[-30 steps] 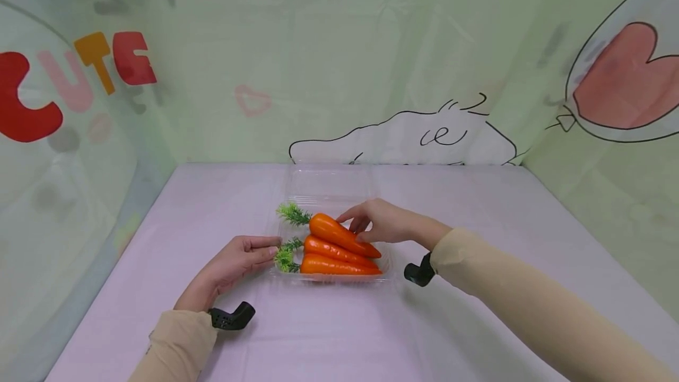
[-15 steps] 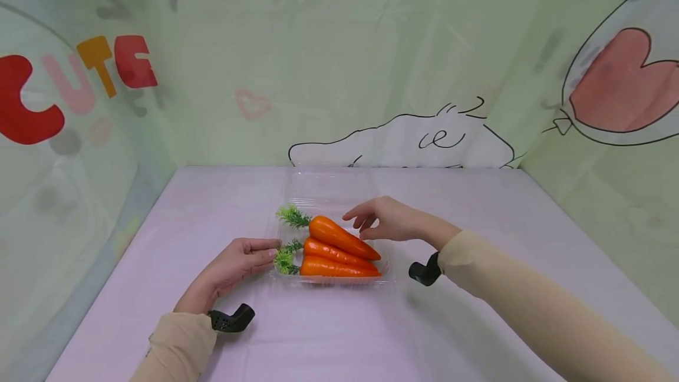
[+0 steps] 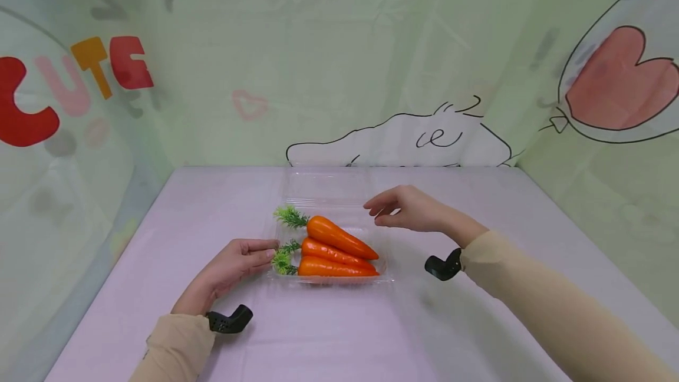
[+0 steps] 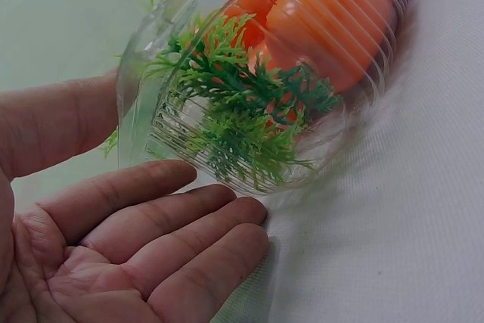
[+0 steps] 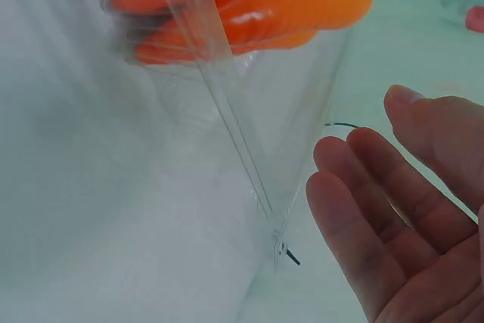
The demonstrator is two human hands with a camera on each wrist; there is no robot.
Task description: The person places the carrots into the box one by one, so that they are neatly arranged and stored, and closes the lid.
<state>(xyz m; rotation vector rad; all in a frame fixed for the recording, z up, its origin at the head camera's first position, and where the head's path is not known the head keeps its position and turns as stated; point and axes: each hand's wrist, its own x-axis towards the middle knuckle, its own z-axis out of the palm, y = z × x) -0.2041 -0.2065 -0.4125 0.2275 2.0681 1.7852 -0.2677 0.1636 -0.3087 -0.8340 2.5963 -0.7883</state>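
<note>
Three orange toy carrots with green leafy tops lie side by side in a clear plastic clamshell box (image 3: 339,280); the back carrot (image 3: 339,237) slants across the box, its tip toward the right. At the box's left end is my left hand (image 3: 239,264), fingers straight and fingertips right at the ribbed wall (image 4: 215,141). The left wrist view has its thumb (image 4: 68,115) up by the rim and the fingers below. Above and right of the box my right hand (image 3: 405,210) hovers with loosely bent fingers, nothing between them. The carrots' bright green leaves (image 4: 249,141) show through the plastic.
The hinged clear lid (image 3: 329,184) lies folded back behind the box. A pale lilac cloth covers the table (image 3: 329,335). A light green printed curtain (image 3: 339,63) rises behind and at both sides. Each wrist carries a black camera (image 3: 444,265).
My right hand has let go of the back carrot and moved up and right, off the box. The left hand stays at the box's left end, and the carrots lie as before.
</note>
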